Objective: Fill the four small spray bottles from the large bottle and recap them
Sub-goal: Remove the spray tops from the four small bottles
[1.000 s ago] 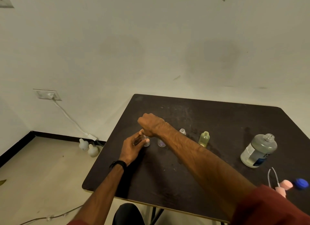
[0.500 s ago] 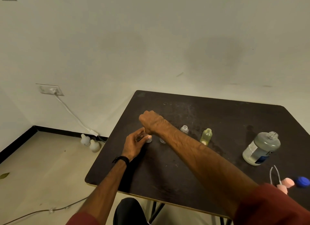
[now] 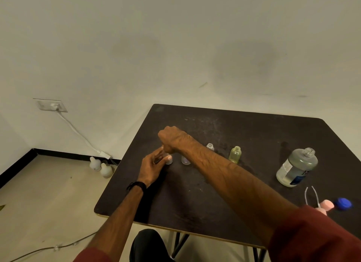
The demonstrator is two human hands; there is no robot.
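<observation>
Near the table's (image 3: pixel 175 203) right edge, close to the front, lie a blue cap (image 3: pixel 343 203) and two pink spray caps (image 3: pixel 326 205) with thin white dip tubes pointing away from the person. Just beyond them stands the large bottle (image 3: pixel 297 167), clear, uncapped, with a white and blue label. Farther in, toward the left edge, the small bottles stand in a row. A yellowish bottle (image 3: pixel 235 154) and a clear bottle (image 3: pixel 210 146) behind the forearm are both open-necked. A third bottle (image 3: pixel 185 160) sits just left of the forearm. The left hand (image 3: pixel 152 167) holds the leftmost bottle (image 3: pixel 169 160) between fingers and thumb. The right hand (image 3: pixel 171 137), fingers curled downward, sits on that bottle's top; what it pinches is hidden.
</observation>
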